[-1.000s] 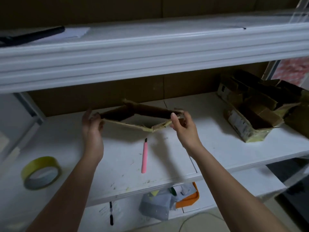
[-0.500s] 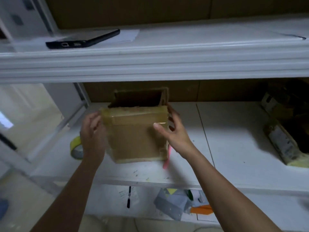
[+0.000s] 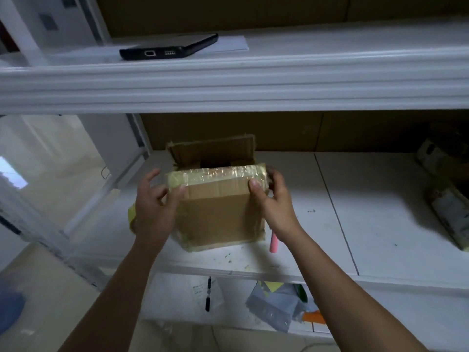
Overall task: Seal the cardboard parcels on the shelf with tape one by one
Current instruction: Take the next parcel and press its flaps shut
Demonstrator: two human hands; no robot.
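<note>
Cardboard parcel (image 3: 218,207) held above the front part of the middle shelf (image 3: 380,224), one hand on each side. Near face of the parcel turned toward the camera; glossy yellowish tape runs across its upper edge and along the lower and side edges. Top not closed: one brown flap (image 3: 213,151) stands up at the back, dark opening visible below it.

Left hand (image 3: 154,207): thumb pressed on the near face at the taped upper left corner, fingers spread and curved toward the parcel's left side (contact of the fingertips with the side is not clear, slight blur). Right hand (image 3: 274,201): thumb on the near face at the upper right corner, fingers wrapped round the right side, so the parcel is gripped between thumb and fingers.

Roll of yellow tape (image 3: 132,217) on the shelf just beside the left hand, mostly hidden behind it. Pink pen-like tool (image 3: 273,242) lies on the shelf under the right wrist, only the lower end showing.

Right end of the same shelf: more worn cardboard parcels (image 3: 446,199), dim. Upper shelf: black phone (image 3: 167,47) lying flat on a white sheet. Lower shelf: black marker (image 3: 208,293), grey plastic mailer bag (image 3: 276,308), an orange item (image 3: 313,316) partly under it.
</note>
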